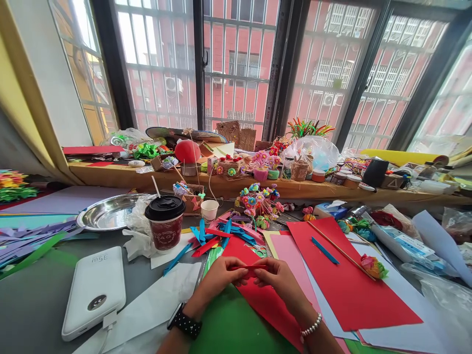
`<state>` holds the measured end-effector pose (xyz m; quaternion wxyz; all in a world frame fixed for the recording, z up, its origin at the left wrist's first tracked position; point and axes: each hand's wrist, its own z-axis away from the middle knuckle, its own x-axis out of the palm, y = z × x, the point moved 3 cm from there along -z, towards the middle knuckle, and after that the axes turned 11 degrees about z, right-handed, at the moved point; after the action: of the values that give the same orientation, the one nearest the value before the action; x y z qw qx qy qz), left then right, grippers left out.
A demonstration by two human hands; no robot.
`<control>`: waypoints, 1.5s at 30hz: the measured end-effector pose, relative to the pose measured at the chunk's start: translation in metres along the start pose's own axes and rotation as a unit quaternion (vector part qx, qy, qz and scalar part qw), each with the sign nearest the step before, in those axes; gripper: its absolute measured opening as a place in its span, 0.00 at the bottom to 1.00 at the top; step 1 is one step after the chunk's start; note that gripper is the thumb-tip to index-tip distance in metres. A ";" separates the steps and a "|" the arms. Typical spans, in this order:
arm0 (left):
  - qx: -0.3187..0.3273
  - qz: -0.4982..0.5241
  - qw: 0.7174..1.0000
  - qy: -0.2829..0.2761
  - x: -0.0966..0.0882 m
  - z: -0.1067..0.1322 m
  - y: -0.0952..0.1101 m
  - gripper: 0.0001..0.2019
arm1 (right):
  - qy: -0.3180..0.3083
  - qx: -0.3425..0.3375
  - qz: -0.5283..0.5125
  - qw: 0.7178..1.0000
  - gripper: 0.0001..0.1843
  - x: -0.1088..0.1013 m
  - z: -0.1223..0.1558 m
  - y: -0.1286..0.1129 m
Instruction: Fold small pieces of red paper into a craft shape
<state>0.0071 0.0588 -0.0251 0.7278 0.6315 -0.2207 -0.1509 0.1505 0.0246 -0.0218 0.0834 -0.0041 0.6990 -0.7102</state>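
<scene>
Both my hands meet low in the middle of the view, over sheets of red and green paper. My left hand (pixel 220 276), with a black watch on the wrist, and my right hand (pixel 280 279), with a pearl bracelet, each pinch one end of a narrow red paper strip (pixel 250 268) held level between them. A red paper sheet (pixel 263 300) lies directly under my hands, on a green sheet (pixel 232 327). Just beyond my fingers lies a pile of folded blue and red paper strips (pixel 221 235).
A white power bank (pixel 95 290) with a cable lies at the left. A lidded coffee cup (pixel 165 221), a metal dish (pixel 106 212) and a small white cup (pixel 209 209) stand behind. A large red sheet (pixel 342 275) with a wooden stick (pixel 341 250) lies right. Paper flowers crowd the window ledge (pixel 110 174).
</scene>
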 end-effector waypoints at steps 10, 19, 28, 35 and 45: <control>-0.023 -0.067 0.997 -0.042 0.011 0.004 -0.001 0.12 | 0.062 -0.016 0.000 0.998 0.13 0.001 -0.001 0.000; 0.009 -0.070 0.997 -0.013 0.014 0.004 0.003 0.15 | 0.077 -0.035 0.028 0.996 0.16 0.002 0.002 -0.004; -0.030 0.014 0.999 -0.036 0.014 0.003 0.000 0.14 | 0.066 -0.035 0.024 0.997 0.18 0.001 0.002 -0.007; -0.029 -0.023 0.997 -0.065 0.013 0.003 -0.004 0.14 | 0.083 -0.067 0.086 0.991 0.18 0.003 0.002 -0.006; -0.006 -0.027 0.999 -0.039 0.016 0.005 0.004 0.15 | 0.101 -0.095 0.163 0.977 0.20 0.004 0.004 -0.010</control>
<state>0.0184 0.0471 -0.0184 0.7181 0.6264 -0.2311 -0.1963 0.1461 0.0202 -0.0120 0.1266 0.1740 0.7591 -0.6143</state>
